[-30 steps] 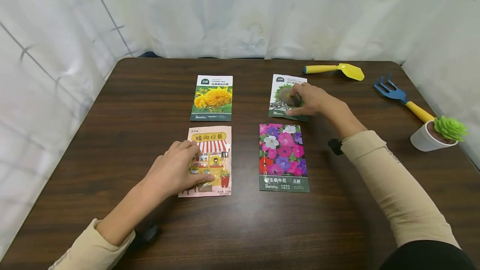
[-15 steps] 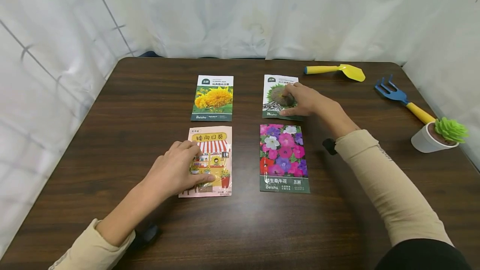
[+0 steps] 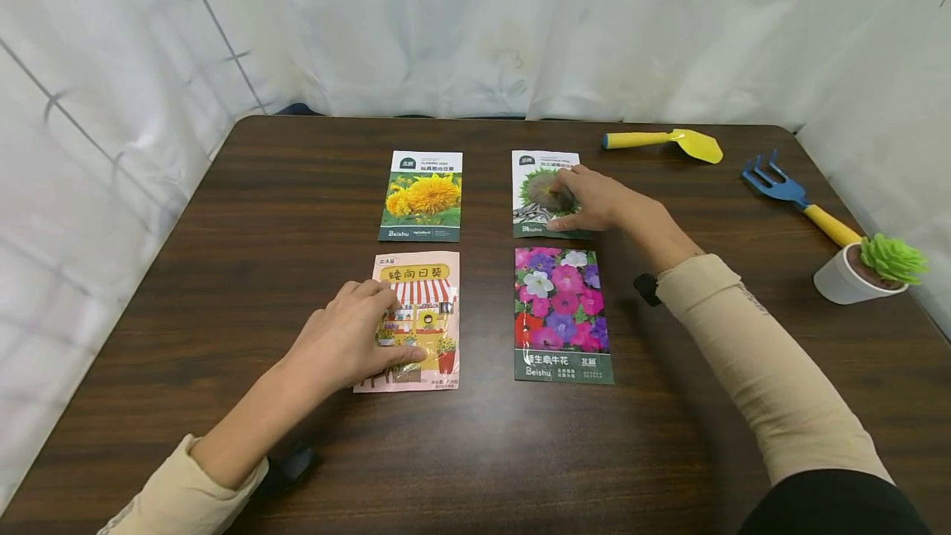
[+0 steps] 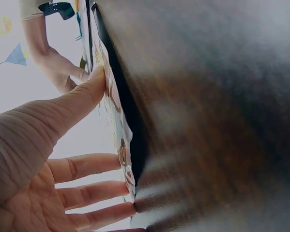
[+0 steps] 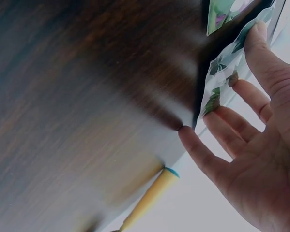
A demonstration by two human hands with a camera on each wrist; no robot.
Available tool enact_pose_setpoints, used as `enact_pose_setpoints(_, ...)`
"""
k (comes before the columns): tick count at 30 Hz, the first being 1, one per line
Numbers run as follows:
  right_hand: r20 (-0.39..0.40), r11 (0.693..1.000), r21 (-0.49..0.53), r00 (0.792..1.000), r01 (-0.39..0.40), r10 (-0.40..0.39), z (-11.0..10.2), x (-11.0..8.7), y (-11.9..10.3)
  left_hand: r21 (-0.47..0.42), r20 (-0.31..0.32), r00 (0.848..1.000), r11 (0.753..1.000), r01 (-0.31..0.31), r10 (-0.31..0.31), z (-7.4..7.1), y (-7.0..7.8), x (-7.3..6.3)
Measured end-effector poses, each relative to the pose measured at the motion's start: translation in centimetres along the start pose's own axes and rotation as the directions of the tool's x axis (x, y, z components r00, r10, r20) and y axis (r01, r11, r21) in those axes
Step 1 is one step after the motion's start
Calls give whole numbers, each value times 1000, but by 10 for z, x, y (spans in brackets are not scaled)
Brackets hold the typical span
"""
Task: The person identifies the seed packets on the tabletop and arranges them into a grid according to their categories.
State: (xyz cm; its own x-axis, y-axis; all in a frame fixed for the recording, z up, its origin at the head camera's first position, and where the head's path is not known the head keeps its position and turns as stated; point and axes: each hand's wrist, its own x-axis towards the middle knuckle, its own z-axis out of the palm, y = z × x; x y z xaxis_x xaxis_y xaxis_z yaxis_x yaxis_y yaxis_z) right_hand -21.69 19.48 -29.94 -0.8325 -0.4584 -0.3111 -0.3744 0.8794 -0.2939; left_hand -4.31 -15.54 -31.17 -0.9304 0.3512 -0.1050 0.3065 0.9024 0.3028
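Flat on the table lies a pink seed packet [image 3: 431, 316] with a striped awning picture. My left hand [image 3: 349, 333] rests on its left part, fingers spread; in the left wrist view the thumb [image 4: 89, 94] and fingers touch its surface. Behind the petunia seed packet [image 3: 562, 304], my right hand [image 3: 605, 201] presses its fingertips on a white and green seed packet [image 3: 531, 184] with a sunflower head. In the right wrist view its fingers are extended on that packet, the little finger [image 5: 198, 152] at the table surface. A yellow-flower seed packet [image 3: 421, 196] lies untouched at back left.
At the back right lie a yellow trowel [image 3: 694, 143] and a blue hand fork [image 3: 780, 187] with a yellow handle. A potted succulent [image 3: 850, 275] in a white pot leans near the right edge. White curtains [image 3: 416, 31] surround the dark wooden table [image 3: 223, 271].
My right hand has slid the sunflower-head packet to the left, bringing it behind the petunia packet. The left hand has stayed on the pink packet.
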Motion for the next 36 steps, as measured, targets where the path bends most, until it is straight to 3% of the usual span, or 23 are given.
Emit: enact_pose_setpoints(36, 3, 999, 16, 999, 41, -41, 4, 1, 1, -4, 4, 1000, 1000, 21, -21, 0, -1, -2)
